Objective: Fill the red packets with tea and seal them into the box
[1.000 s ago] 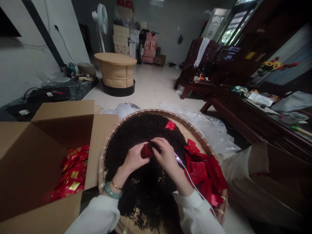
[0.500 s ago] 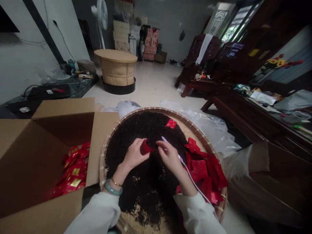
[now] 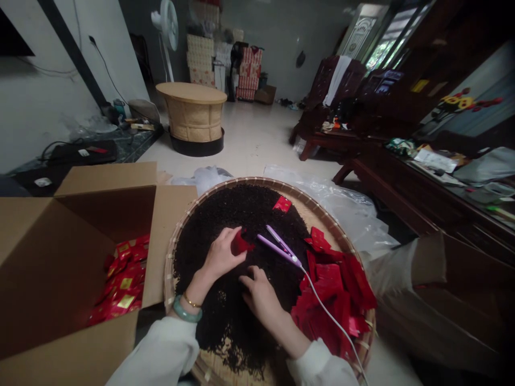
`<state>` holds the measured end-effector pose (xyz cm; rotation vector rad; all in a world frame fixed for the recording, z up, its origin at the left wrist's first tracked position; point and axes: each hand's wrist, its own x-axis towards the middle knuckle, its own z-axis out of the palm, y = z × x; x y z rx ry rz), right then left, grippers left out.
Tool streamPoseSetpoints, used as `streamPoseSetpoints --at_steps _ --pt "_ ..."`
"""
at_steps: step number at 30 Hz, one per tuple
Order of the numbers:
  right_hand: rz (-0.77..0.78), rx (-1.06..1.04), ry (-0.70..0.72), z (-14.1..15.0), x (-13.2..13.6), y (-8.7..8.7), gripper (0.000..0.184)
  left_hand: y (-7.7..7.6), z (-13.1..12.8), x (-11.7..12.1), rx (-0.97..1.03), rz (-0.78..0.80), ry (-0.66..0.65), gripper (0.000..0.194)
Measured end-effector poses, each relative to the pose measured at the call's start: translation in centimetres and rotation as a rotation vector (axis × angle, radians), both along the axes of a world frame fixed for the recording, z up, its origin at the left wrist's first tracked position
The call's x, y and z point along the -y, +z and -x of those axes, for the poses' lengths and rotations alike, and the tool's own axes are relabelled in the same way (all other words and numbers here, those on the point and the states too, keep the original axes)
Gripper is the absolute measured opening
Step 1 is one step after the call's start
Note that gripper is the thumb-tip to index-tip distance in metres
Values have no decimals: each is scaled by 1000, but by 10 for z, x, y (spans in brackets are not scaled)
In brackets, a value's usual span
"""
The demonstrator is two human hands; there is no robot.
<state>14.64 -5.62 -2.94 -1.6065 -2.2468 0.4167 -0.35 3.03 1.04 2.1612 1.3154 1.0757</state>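
My left hand [image 3: 222, 256] pinches a small red packet [image 3: 240, 244] upright above the dark loose leaves [image 3: 225, 209], which look like tea. Lower and to the right, my right hand [image 3: 262, 296] reaches down to the leaves with thumb and fingers apart; its fingertips are partly lost against the dark pile. A lilac mini hair straightener [image 3: 281, 249] lies with its arms spread on the leaves, just beyond my right hand, its white cord running toward me. Red pouches [image 3: 330, 279] are heaped at the right side of the round bamboo tray [image 3: 322, 212]. One red packet [image 3: 282, 203] lies near the far rim.
An open cardboard box [image 3: 107, 177] with several red packets [image 3: 124, 281] inside stands left of the tray. Clear plastic sheeting [image 3: 341, 198] lies behind it on the floor. Dark wooden furniture [image 3: 374, 177] is at right, a woven drum-shaped table [image 3: 193, 112] farther back.
My right hand has let go of the hair straightener, leaving it on the leaves, and has moved down and left. My left hand stays with the red packet.
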Motion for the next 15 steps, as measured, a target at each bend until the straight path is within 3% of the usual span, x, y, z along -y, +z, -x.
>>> streamPoseSetpoints --at_steps 3,8,12,15 --pt "48 -54 -15 -7 -5 5 33 0 0 0 2 -8 -10 55" --pt "111 33 -49 -9 1 2 58 -1 0 0 9 4 -8 56" --pt "132 -84 -46 -13 1 3 41 0 0 0 -3 29 -6 55" --pt "86 -265 -99 -25 -9 18 32 1 0 0 -12 35 -10 55"
